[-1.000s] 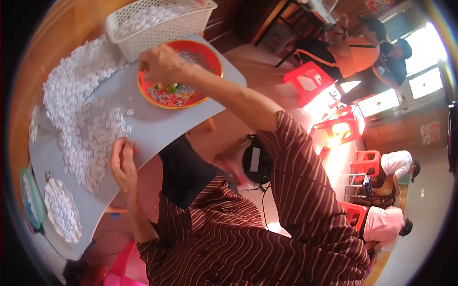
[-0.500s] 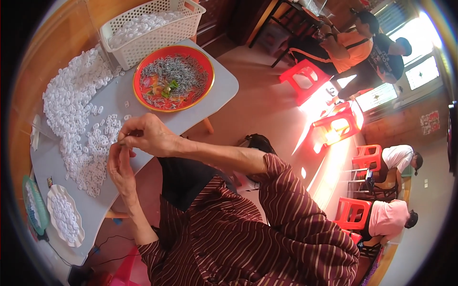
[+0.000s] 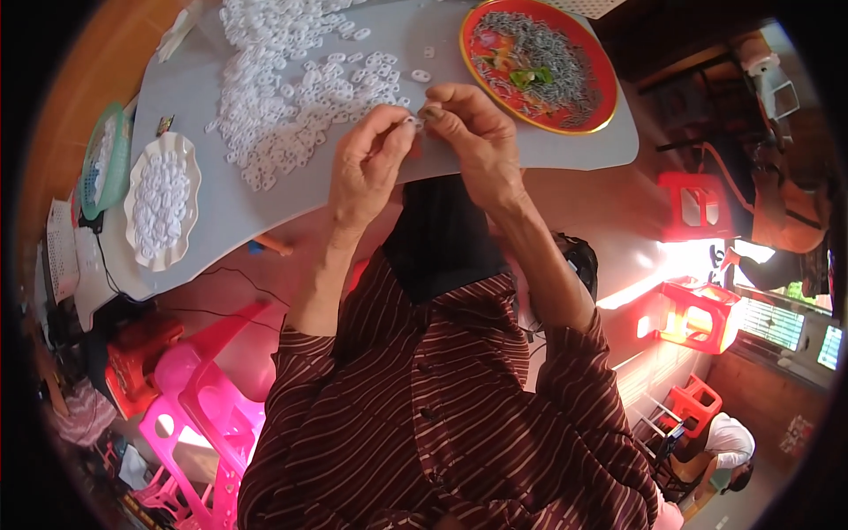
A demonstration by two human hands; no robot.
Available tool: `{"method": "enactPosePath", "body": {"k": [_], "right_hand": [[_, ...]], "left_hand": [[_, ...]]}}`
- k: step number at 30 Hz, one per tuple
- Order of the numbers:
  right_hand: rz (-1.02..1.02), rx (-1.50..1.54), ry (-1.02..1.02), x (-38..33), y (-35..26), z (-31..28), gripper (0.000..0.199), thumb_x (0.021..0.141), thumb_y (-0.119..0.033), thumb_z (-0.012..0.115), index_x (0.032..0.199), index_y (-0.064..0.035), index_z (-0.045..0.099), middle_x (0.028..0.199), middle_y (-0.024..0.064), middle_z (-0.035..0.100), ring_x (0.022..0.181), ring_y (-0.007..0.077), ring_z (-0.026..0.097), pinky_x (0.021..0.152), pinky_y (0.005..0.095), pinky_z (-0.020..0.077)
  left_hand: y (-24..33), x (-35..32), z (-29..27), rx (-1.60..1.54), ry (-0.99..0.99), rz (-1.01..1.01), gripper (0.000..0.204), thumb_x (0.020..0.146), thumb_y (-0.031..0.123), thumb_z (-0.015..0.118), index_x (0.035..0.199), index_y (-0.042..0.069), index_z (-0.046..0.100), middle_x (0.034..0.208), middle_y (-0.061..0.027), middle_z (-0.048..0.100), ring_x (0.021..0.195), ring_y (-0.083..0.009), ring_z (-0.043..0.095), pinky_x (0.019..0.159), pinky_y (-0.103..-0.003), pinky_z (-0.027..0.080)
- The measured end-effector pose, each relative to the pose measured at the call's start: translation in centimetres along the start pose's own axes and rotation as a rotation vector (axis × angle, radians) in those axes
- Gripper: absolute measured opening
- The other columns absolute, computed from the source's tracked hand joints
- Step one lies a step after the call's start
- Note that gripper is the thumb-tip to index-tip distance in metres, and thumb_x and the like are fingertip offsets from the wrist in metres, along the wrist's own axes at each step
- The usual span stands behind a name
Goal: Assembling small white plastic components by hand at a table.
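Observation:
My left hand (image 3: pixel 367 168) and my right hand (image 3: pixel 480 146) meet just over the near edge of the grey table (image 3: pixel 231 208). A small white plastic piece (image 3: pixel 412 122) is pinched between the thumb and fingers of my left hand. My right thumb and forefinger are pressed together right beside it; what they hold, if anything, is too small to tell. Beyond my hands spreads a heap of similar white oval pieces (image 3: pixel 256 106) with holes. To the right, a red round tray (image 3: pixel 607 84) with a gold rim carries a heap of grey screw-like metal pieces (image 3: pixel 561 66).
At the table's left, a scalloped white dish (image 3: pixel 133 201) and a green basket (image 3: pixel 123 137) hold white pieces. A pink plastic chair (image 3: pixel 199 402) is at lower left. Red stools (image 3: pixel 702 314) and seated people, one in white (image 3: pixel 731 440), are off to the right.
The view has turned leftward, so the table and tray appear farther right and the pink chair has come in. My hands stay close together, and the white piece in my left fingers now shows.

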State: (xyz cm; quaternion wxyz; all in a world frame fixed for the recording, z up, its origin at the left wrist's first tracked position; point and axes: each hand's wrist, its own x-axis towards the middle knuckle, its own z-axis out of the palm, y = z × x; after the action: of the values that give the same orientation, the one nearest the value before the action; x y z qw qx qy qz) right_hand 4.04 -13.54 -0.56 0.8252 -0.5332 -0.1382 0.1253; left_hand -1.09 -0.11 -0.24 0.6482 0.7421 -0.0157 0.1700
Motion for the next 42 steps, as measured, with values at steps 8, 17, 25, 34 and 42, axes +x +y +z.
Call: {"method": "enactPosePath", "body": {"k": [8, 17, 25, 34, 42], "right_hand": [[0.005, -0.006, -0.023, 0.0, 0.0, -0.3, 0.021, 0.086, -0.001, 0.06, 0.107, -0.0009, 0.058, 0.09, 0.0027, 0.063, 0.083, 0.0083, 0.059, 0.078, 0.0229, 0.0491], [-0.003, -0.005, -0.026, 0.0, 0.2, -0.4, 0.023, 0.085, 0.0, 0.061, 0.108, -0.0016, 0.058, 0.088, 0.0008, 0.062, 0.082, 0.0075, 0.058, 0.079, 0.022, 0.0477], [-0.009, -0.073, -0.038, -0.1, 0.2, -0.3, 0.023, 0.085, 0.001, 0.061, 0.108, -0.0015, 0.058, 0.089, 0.0017, 0.062, 0.083, 0.0078, 0.058, 0.078, 0.0219, 0.0479], [0.016, -0.275, -0.117, 0.1, -0.7, -0.8, 0.011, 0.087, -0.005, 0.061, 0.095, 0.0022, 0.062, 0.083, 0.0018, 0.062, 0.078, 0.0074, 0.056, 0.074, 0.0212, 0.0466], [0.004, -0.424, -0.136, 0.1, -0.8, -1.2, 0.014, 0.087, -0.013, 0.063, 0.086, 0.0015, 0.063, 0.076, -0.001, 0.06, 0.071, 0.0043, 0.05, 0.066, 0.019, 0.042]], "left_hand": [[-0.7, -0.1, 0.0, -0.02, -0.007, -0.02, 0.014, 0.09, 0.014, 0.056, 0.088, 0.001, 0.057, 0.066, 0.0025, 0.05, 0.063, -0.0047, 0.044, 0.056, -0.02, 0.038], [-0.6, -0.2, 0.1, -0.117, 0.002, -0.035, 0.012, 0.089, 0.012, 0.057, 0.086, 0.0, 0.057, 0.068, 0.0028, 0.05, 0.063, -0.004, 0.044, 0.055, -0.02, 0.038], [-0.7, -0.5, 0.2, -0.137, 0.019, -0.008, 0.01, 0.089, 0.011, 0.056, 0.087, 0.001, 0.056, 0.068, 0.001, 0.052, 0.062, -0.0057, 0.048, 0.056, -0.021, 0.042], [-0.9, -0.4, -0.2, -0.053, -0.014, 0.087, 0.011, 0.088, 0.01, 0.058, 0.084, 0.001, 0.054, 0.065, 0.0, 0.052, 0.061, -0.0067, 0.05, 0.055, -0.022, 0.042], [-0.9, -0.5, -0.2, -0.036, -0.064, 0.061, 0.011, 0.086, 0.009, 0.059, 0.082, 0.0, 0.053, 0.066, -0.0019, 0.054, 0.06, -0.007, 0.051, 0.055, -0.023, 0.042]]}}
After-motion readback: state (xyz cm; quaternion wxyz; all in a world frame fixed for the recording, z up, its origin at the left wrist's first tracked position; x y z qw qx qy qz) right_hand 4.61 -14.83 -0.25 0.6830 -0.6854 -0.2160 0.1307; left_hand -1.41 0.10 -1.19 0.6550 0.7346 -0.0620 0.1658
